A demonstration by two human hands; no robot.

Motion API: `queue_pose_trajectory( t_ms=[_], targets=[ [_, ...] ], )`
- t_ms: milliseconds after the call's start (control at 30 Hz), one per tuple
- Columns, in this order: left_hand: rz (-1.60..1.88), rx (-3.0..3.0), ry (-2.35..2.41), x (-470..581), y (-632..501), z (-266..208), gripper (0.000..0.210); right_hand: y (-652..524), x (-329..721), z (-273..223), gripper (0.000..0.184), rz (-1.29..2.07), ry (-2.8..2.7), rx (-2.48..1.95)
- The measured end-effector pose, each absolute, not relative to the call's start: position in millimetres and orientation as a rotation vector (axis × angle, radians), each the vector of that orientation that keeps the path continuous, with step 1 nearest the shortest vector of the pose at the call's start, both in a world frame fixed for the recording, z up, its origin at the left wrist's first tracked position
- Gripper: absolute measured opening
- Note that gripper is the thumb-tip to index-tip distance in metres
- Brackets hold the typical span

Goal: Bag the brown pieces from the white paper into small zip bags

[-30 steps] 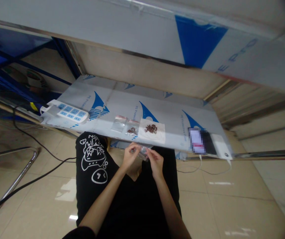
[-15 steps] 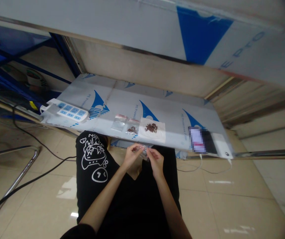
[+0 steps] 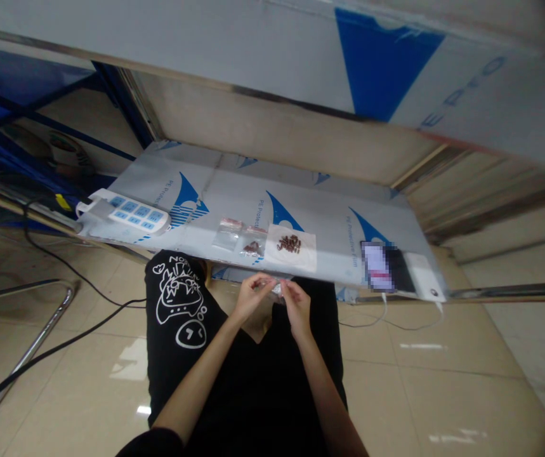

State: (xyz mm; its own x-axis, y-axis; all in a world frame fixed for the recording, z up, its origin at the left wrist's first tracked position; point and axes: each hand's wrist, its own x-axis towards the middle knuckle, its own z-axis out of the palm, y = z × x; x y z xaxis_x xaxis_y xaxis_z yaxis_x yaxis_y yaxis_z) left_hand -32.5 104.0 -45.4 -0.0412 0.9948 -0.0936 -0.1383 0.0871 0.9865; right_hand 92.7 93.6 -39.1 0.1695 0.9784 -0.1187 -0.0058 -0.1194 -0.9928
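Note:
My left hand (image 3: 254, 294) and my right hand (image 3: 297, 301) meet over my lap, just below the shelf's front edge. Between their pinched fingertips is a small clear plastic bag (image 3: 277, 290), gripped from both sides; its contents are too small to make out. On the shelf beyond my hands, a white paper sheet (image 3: 306, 261) bears a pile of small brown pieces (image 3: 290, 244). To its left lies a clear zip bag with some brown pieces (image 3: 252, 245), and beside that another flat zip bag (image 3: 227, 234) with a red strip along its top.
A white power strip (image 3: 137, 214) lies at the shelf's left end. A phone (image 3: 377, 266) with a cable and a white-and-black device (image 3: 419, 277) sit at the right. The film-covered shelf (image 3: 196, 238) runs under a higher panel (image 3: 253, 51). Black cables (image 3: 86, 289) cross the floor.
My hands stay nearly in place, with the right one shifting slightly left and the small bag moving a little between the fingers. Things on the shelf have not moved.

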Motion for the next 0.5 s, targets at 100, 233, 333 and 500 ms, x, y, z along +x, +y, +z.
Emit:
queue_pose_trajectory(
  t_ms=[100,233,333,500],
  targets=[
    [1.216,1.068,1.208,-33.0,103.6,-41.7,0.020,95.3,93.6,-39.1,0.024,1.159,-1.104,-1.387],
    [1.205,1.119,1.198,-34.3,102.5,-38.0,0.024,98.2,94.4,-36.8,0.021,1.126,-1.219,-1.414],
    [1.197,1.136,1.147,-35.7,102.2,-38.0,0.025,101.0,96.4,-34.1,0.021,1.088,-1.280,-1.462],
    [1.195,1.126,1.150,-38.7,103.6,-37.9,0.023,104.7,105.3,-27.4,0.024,1.206,-1.334,-1.402]
  ],
)
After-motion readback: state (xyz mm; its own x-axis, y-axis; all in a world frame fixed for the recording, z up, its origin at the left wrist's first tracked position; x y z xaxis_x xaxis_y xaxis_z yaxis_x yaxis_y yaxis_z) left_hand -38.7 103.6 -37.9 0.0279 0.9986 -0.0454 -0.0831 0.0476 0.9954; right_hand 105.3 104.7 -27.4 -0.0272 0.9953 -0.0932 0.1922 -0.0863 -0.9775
